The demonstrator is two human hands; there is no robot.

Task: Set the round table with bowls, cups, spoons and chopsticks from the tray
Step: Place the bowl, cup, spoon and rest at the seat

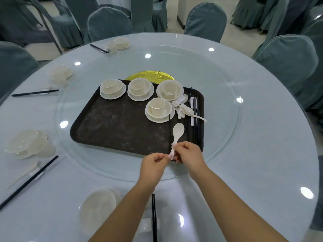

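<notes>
Now spoon (176,135) upright-tilted, bowl end toward tray (111,126).

Glass turntable (218,105) was glossy, reflecting lamps; tray (113,126) dark, matt, scuffed; spoon (177,135) smooth off-white plastic or ceramic; chair covers (286,58) cloth.

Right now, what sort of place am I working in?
Probably a restaurant banquet hall: a big round table with a glass turntable, covered chairs all around with more behind, and a tray of stacked bowls and cups.
</notes>
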